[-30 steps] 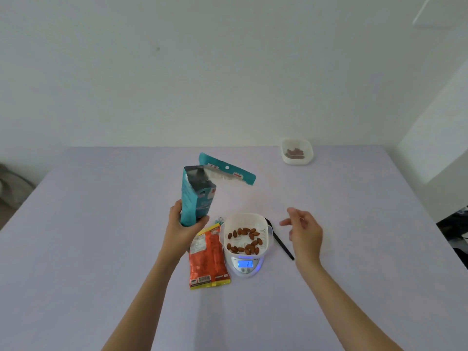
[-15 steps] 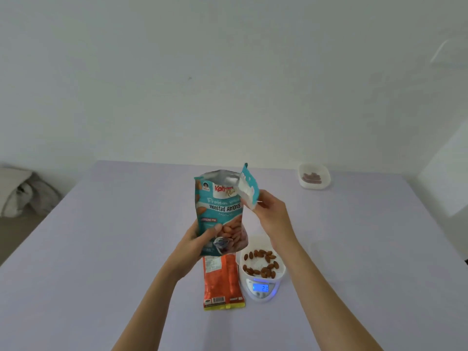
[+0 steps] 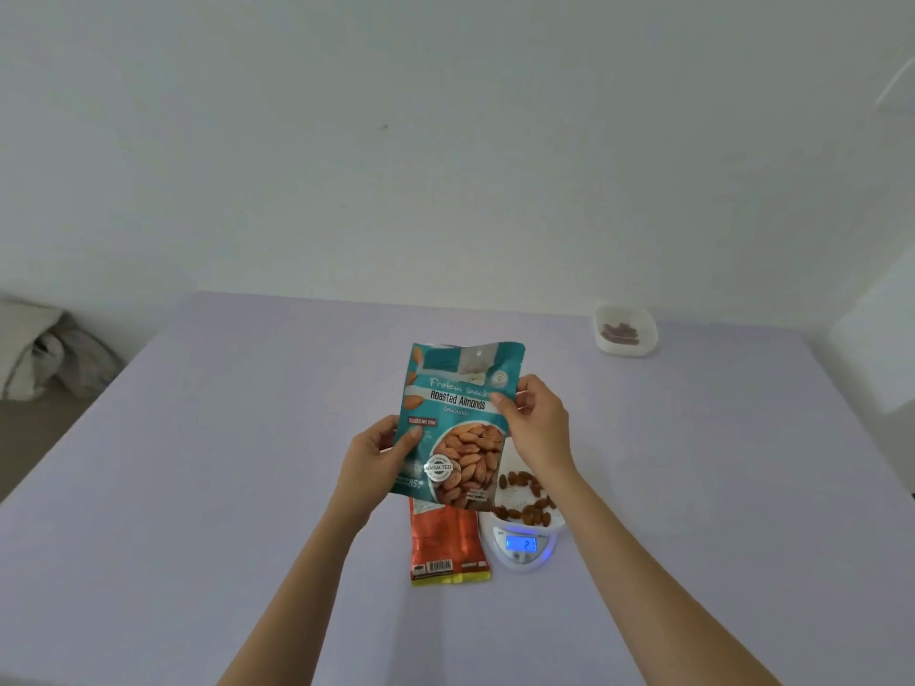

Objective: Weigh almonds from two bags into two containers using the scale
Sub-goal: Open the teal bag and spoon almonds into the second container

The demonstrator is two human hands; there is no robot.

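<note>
On the left, a crumpled cloth (image 3: 44,354) lies beyond the table (image 3: 198,487). The left hand (image 3: 376,460) grips the lower left edge of the teal bag (image 3: 458,423), thumb on the printed front and the other fingers behind. The bag is held upright, in the air, above the orange bag (image 3: 445,544), which lies flat just beside the scale (image 3: 522,544). The right hand (image 3: 537,420) pinches the teal bag's upper right edge, thumb in front. The container (image 3: 525,492) on the scale holds loose almonds; the display is lit. A second container (image 3: 626,331) with almonds stands well apart at the far right.

Judgement: both portions appear weighed, and the teal bag is being closed. Next move: press the top seal shut and set the bag down.
</note>
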